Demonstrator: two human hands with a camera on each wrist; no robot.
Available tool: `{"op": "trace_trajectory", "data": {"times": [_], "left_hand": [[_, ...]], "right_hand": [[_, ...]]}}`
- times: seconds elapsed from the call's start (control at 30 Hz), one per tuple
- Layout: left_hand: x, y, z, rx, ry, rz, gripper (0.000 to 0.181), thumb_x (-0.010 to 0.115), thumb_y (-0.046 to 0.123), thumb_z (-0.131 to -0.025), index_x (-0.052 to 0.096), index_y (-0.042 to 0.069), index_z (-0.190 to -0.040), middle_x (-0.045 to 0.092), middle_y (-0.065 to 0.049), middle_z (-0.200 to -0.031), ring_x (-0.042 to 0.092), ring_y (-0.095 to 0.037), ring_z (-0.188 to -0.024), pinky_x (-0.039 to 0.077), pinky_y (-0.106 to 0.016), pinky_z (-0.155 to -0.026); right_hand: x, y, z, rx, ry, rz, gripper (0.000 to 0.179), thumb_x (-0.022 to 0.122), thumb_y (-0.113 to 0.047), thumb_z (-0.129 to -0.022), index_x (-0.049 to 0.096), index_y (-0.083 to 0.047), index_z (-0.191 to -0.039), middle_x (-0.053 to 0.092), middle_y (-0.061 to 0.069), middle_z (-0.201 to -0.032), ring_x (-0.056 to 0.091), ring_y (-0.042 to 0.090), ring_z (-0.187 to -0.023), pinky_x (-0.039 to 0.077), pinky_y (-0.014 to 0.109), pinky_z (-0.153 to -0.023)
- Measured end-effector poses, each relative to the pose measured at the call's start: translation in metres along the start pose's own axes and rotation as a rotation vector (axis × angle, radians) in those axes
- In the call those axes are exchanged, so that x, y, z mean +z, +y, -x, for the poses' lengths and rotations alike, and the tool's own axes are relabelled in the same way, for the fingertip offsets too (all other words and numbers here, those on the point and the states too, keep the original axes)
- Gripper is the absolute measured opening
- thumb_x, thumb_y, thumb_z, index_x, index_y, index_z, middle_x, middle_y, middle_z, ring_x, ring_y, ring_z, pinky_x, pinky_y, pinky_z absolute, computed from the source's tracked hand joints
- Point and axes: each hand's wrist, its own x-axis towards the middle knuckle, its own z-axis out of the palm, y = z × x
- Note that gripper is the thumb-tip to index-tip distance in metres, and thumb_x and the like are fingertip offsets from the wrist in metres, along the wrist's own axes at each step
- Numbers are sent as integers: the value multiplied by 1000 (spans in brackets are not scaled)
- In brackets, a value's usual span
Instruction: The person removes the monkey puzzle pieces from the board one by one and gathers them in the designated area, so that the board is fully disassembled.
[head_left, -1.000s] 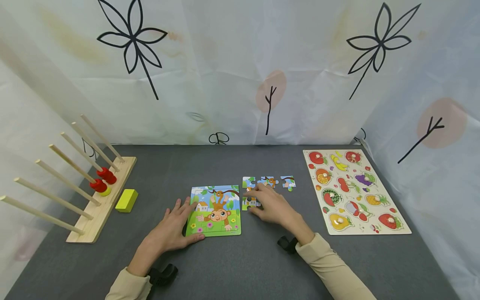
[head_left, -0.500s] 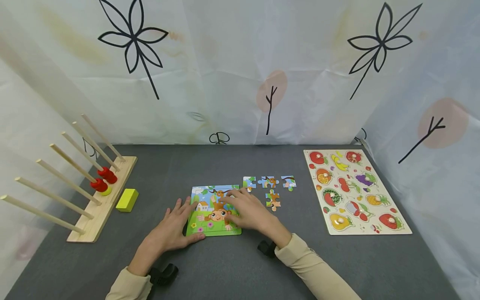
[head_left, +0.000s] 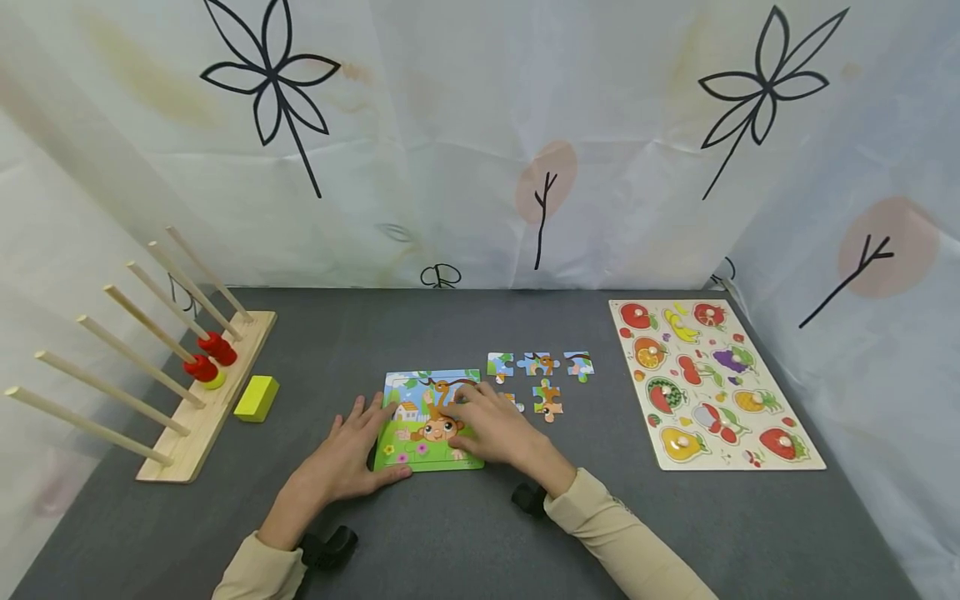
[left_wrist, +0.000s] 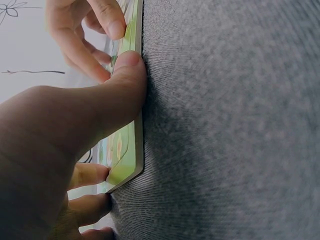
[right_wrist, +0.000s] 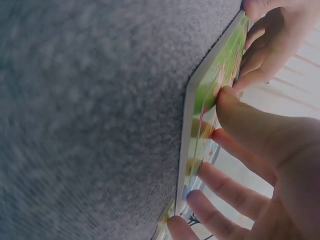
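A square jigsaw board with a picture of an upside-down monkey lies flat on the grey table. My left hand steadies its near left corner, fingers spread along the left edge. In the left wrist view the left thumb lies on the near edge of the board. Over the right part of the picture, my right hand has its fingertips on the board's surface. Thumb and fingers are spread apart in the right wrist view. Loose jigsaw pieces lie right of the board; one is partly hidden by the right hand.
A wooden rack with upright pegs, red rings and a yellow ring stands at the left. Beside it is a yellow block. A fruit puzzle board lies at the right. A white printed cloth hangs behind the table.
My right hand has moved left from the loose pieces onto the right part of the jigsaw board, uncovering a monkey piece. The left hand has stayed at the board's corner.
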Motion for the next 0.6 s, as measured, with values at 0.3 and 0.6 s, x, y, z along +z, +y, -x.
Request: {"op": "trace_trajectory", "data": {"times": [0.3,0.6], "left_hand": [[0,1,-1,-5,-6,-5,99,78,55,-85,37,2,-157,29,-32,-164,27,-60,-149,28,-81,-109],[2,-1,-1,-5,-6,-5,99,78,55,-85,36,2,-157,28,-32,-164,25,-60,-149,27,-81,-110]], "right_hand": [[-3,2,2,1,-8,-35,48,82,-36,-87,72,-21,-131,63,2,-113,46,17,-90,38,27,-71],[-5,1,5,-2,-41,-23,68,87,-50,-74,70,-22,-133,60,0,-112,41,14,-90,35,25,-71]]}}
